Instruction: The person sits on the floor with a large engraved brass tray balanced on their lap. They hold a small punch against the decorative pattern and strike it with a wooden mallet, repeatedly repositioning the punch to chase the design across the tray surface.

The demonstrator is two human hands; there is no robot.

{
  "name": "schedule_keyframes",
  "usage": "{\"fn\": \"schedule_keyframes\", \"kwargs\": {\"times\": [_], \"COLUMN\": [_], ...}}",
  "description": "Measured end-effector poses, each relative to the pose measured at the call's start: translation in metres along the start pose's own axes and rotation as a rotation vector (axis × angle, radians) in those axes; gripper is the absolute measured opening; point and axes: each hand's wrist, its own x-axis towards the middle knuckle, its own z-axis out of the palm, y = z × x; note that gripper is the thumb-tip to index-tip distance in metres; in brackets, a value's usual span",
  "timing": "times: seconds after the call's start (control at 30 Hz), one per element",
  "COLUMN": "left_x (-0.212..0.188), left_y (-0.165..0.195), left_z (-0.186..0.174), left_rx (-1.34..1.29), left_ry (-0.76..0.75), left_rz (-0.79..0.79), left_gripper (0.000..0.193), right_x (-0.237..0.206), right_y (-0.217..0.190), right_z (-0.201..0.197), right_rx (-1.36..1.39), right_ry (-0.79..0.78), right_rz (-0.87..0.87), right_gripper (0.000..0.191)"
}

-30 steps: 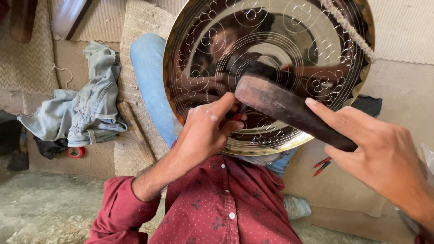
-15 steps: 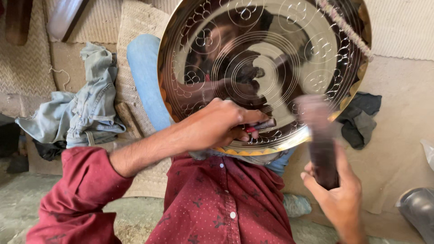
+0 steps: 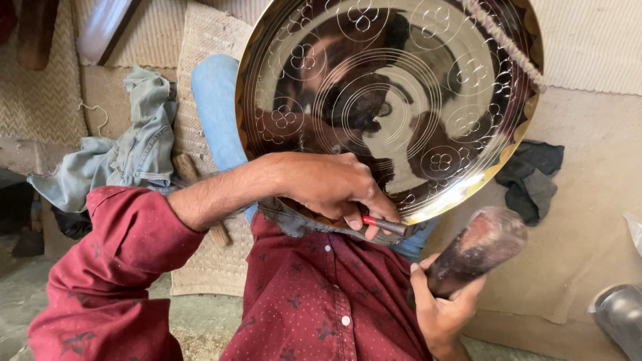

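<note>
A large round polished brass plate [image 3: 468, 87] with engraved circles and flower motifs stands tilted on my lap. My left hand [image 3: 328, 184] grips a thin red-handled metal chisel [image 3: 384, 225] whose tip rests at the plate's lower rim. My right hand [image 3: 441, 304] holds a dark wooden mallet [image 3: 478, 249] low, below and to the right of the plate, apart from the chisel. A twisted cord [image 3: 501, 40] runs across the plate's upper right edge.
A crumpled denim garment [image 3: 124, 157] lies on the left by a wooden stick [image 3: 194, 187]. A dark cloth [image 3: 531, 177] lies at the right. Woven mats [image 3: 200, 60] cover the floor. A grey metal vessel [image 3: 618, 317] shows at the lower right corner.
My right hand has swung the mallet down from the plate's face to below its rim. My left hand with the chisel has shifted down to the lower rim.
</note>
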Motion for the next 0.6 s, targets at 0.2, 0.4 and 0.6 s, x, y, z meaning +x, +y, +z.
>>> {"fn": "schedule_keyframes", "kwargs": {"times": [0.2,0.4,0.6], "left_x": [-0.002,-0.019,-0.016], "left_y": [0.023,0.043,0.044], "left_z": [0.02,0.066,0.072], "left_rx": [-0.018,0.063,0.261], "left_ry": [0.351,1.186,1.263], "left_rz": [-0.517,-0.499,-0.493], "left_gripper": [0.045,0.056,0.056], "right_x": [0.018,0.083,0.141], "right_y": [-0.007,-0.039,-0.085], "right_z": [-0.008,-0.027,-0.039], "right_rx": [-0.193,-0.67,-0.857], "right_ry": [-0.138,-0.175,-0.438], "right_rz": [-0.135,-0.633,-0.626], "right_gripper": [0.087,0.078,0.08]}}
